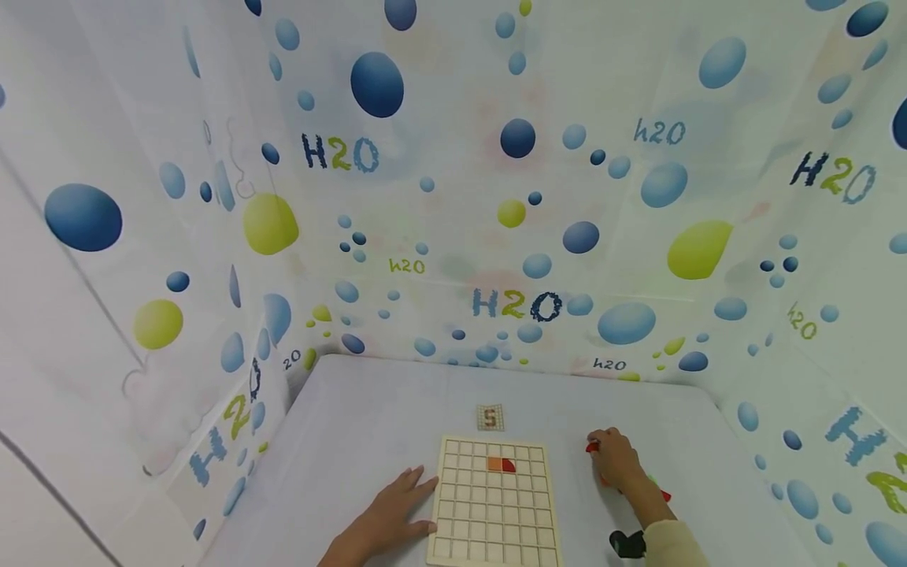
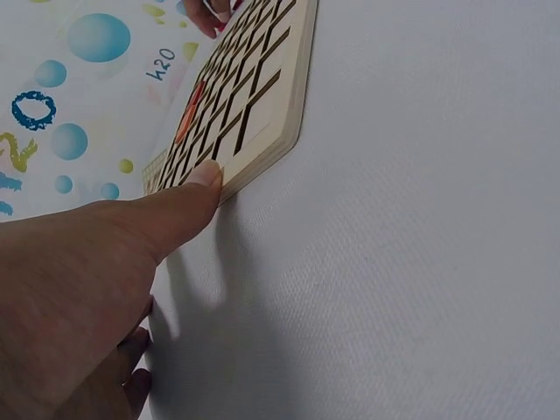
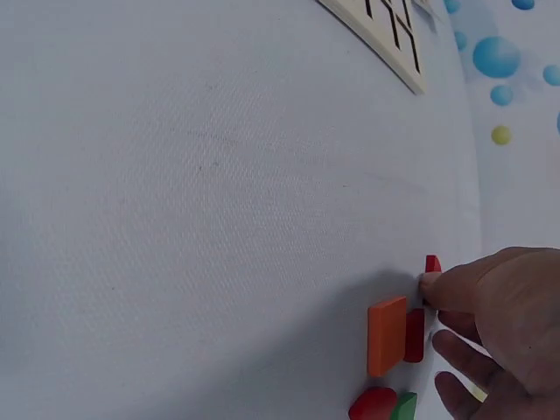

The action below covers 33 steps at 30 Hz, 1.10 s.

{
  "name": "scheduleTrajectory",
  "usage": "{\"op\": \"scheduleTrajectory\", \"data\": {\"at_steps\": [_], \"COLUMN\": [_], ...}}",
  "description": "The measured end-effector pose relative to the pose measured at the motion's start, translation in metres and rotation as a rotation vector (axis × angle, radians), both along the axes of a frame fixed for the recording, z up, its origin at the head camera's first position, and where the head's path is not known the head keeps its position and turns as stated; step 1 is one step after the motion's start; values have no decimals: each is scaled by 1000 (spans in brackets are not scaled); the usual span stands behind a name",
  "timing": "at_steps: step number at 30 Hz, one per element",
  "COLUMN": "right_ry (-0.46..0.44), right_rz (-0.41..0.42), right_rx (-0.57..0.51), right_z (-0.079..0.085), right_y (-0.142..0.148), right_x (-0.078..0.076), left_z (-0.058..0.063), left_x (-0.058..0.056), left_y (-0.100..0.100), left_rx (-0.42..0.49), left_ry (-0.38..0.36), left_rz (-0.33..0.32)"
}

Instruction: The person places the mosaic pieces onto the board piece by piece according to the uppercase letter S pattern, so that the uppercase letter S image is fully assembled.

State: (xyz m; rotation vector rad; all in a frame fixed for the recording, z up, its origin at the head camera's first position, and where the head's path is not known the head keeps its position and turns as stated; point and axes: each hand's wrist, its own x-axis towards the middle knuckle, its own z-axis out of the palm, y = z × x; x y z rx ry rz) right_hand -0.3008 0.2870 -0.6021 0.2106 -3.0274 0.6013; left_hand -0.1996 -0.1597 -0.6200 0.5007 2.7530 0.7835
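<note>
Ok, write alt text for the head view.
A person's right hand pinches a small red piece to the right of a pale wooden grid board, whose left edge the left hand touches. An orange square tile and a red round-cornered tile sit side by side in the board.

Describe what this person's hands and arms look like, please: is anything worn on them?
They are a person's bare hands, with no gloves, cables or markings showing. The right hand leads up to a plain, pale cream fabric sleeve, which stops short of the wrist. Behind the left hand, no sleeve comes into view.
</note>
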Motion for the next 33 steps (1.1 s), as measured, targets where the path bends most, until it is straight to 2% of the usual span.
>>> {"op": "scheduleTrajectory", "data": {"at_steps": [3,19,25,33], "right_ry": [11,28,14,54], "right_rz": [-11,-29,-22,4], "right_rx": [-35,-74,-99,-153], "right_z": [-1,-11,-12,-7], "right_y": [-2,-1,-4,-21], "right_x": [0,-2,-1,-2], "left_z": [0,1,1,3], "left_x": [1,1,1,3], "left_y": [-2,-1,-1,0], "left_rx": [4,3,6,13], "left_ry": [8,23,19,16], "left_rz": [-5,-10,-9,-2]}}
